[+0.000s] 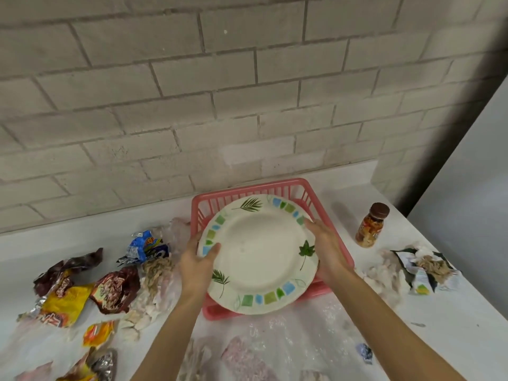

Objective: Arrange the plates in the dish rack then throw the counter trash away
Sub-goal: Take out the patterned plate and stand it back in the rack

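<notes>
Ceramic-looking dinner plate (pixel 258 254), prob stiff, weighty, breakable, glaze slick. Held over pink dish rack (pixel 247 192) w/ left hand (pixel 199 264) & right hand (pixel 327 250) gripping opposite rims; best hold there.

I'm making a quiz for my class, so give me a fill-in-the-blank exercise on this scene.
1. The left hand and right hand hold a ____ by its rim.
2. The bottle right of the pink dish rack has a ____ cap.
3. The yellow wrapper lies on the rack's ____ side.
Missing words: plate; brown; left.
</notes>
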Tool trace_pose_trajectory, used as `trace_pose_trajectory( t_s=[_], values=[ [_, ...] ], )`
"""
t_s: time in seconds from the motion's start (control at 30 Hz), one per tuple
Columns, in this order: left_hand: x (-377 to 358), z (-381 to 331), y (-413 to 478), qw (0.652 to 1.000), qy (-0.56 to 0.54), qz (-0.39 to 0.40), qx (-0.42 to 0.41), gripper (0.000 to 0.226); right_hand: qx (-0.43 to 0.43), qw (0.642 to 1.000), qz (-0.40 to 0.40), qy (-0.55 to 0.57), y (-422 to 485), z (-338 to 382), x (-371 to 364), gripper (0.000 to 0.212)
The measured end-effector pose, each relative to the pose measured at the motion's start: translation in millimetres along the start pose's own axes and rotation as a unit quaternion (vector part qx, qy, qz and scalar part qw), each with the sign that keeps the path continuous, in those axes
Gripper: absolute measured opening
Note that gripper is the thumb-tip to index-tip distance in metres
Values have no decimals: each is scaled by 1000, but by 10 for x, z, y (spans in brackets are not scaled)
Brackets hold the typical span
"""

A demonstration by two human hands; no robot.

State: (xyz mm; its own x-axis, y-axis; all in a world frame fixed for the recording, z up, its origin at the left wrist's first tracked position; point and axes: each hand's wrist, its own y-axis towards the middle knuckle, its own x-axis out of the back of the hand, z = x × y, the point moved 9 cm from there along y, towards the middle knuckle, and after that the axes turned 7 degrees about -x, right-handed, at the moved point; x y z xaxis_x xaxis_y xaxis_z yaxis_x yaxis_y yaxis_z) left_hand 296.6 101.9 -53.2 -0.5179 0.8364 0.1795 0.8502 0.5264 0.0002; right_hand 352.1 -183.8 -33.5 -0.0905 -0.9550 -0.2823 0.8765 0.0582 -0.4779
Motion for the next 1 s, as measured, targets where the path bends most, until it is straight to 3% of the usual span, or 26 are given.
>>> trace_pose_trajectory(
  t_s=[0.17, 0.3, 0.5, 0.6, 0.73, 1.0],
  values=[
    [66, -143, -110, 999, -22, -24, -22, 33, 34, 999, -9, -12, -171, 107, 23, 11],
    [344, -299, -15, 995, -34, -79, -44, 37, 50, 999, 6, -18, -238, 226, 58, 19],
    [727, -145, 120, 986, -112, -126, -7, 40, 112, 987, -58, -95, -150, 631, 263, 22],
    [717, -74, 82, 983, -132, -126, 5, 42, 212, 963, -78, -145, -184, 1086, 238, 22],
    [648, -26, 39, 981, -147, -126, 14, 44, 325, 905, -122, -245, -274, 1572, 120, 26],
    [547, 20, 59, 984, -135, -116, 18, 44, 352, 842, -163, -376, -72, 1573, -36, 41]
  ],
)
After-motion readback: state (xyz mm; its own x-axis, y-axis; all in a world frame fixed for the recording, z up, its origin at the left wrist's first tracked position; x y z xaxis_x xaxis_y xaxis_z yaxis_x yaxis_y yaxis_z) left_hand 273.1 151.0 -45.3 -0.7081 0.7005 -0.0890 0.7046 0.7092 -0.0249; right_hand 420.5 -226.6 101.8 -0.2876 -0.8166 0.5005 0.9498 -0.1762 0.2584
